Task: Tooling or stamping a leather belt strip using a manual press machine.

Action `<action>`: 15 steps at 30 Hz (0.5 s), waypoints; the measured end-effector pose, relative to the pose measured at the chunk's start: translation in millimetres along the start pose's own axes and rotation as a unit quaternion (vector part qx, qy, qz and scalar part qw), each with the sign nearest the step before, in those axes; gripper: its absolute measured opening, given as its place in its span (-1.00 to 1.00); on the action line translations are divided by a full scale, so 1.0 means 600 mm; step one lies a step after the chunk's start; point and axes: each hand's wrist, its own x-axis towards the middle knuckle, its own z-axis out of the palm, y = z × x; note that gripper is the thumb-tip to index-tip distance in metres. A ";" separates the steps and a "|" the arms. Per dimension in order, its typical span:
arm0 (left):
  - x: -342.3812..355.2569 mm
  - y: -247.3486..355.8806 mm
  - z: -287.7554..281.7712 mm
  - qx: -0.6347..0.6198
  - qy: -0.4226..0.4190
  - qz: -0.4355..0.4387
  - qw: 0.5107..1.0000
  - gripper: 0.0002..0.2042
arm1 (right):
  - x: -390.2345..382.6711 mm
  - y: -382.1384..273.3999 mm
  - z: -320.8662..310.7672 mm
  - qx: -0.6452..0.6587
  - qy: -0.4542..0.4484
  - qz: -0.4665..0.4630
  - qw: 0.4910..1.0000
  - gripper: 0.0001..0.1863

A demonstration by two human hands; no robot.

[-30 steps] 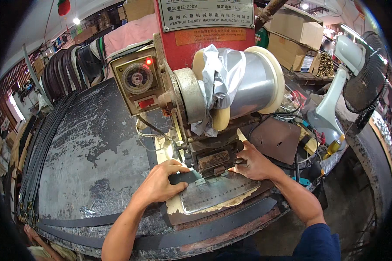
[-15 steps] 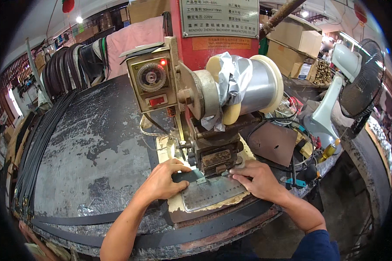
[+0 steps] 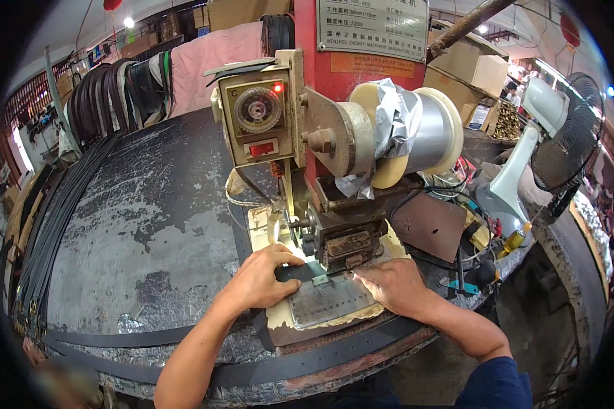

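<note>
My left hand [image 3: 265, 277] rests at the left of the stamping press's base plate. Its thumb and forefinger hold a dark flat strip [image 3: 288, 272] at the near and far edges. On the other side, my right hand [image 3: 397, 286] is closed, fingertips pinched together beside the press head [image 3: 351, 249]; what they hold is hidden. The head hangs low over the work between my hands. A small metal stop [image 3: 320, 279] sits on the metal plate [image 3: 334, 301], which has a row of holes. A roll of silver foil [image 3: 430, 129] is mounted above.
A control box [image 3: 256, 112] with a dial and lit red lamp rises at the left. Long dark straps [image 3: 252, 371] curve along the table's front edge. A brown leather piece [image 3: 430, 228], cables and a screwdriver [image 3: 515, 240] lie at the right, near a fan [image 3: 566, 129].
The view has shifted slightly, so the press appears farther right. My right hand has drawn closer to the press head's near side, its fingers more bunched. My left hand keeps its hold.
</note>
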 end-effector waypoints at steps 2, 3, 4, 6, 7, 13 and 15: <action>0.000 0.004 -0.001 0.001 0.000 -0.005 1.000 -0.59 | -0.002 -0.001 0.004 -0.023 -0.018 0.023 0.999 -0.83; 0.001 0.006 -0.002 0.002 0.000 -0.007 1.000 -0.59 | -0.004 0.002 0.006 -0.024 -0.019 0.024 0.999 -0.83; 0.002 0.005 -0.001 0.001 0.000 -0.006 1.000 -0.59 | -0.006 0.007 0.010 -0.026 -0.015 0.022 0.999 -0.83; 0.002 0.002 0.002 0.001 0.003 0.001 1.000 -0.59 | -0.005 0.006 0.009 -0.026 -0.012 0.019 0.999 -0.83; 0.001 0.002 0.001 0.001 0.003 -0.001 1.000 -0.59 | -0.001 0.001 0.003 -0.028 -0.025 0.028 0.999 -0.83; 0.000 0.001 0.003 -0.006 0.009 0.001 1.000 -0.59 | -0.001 0.002 0.012 0.026 0.001 0.053 0.998 -0.86; 0.002 0.009 -0.002 -0.004 -0.002 -0.002 1.000 -0.59 | 0.000 -0.001 0.012 0.056 0.020 0.059 0.997 -0.86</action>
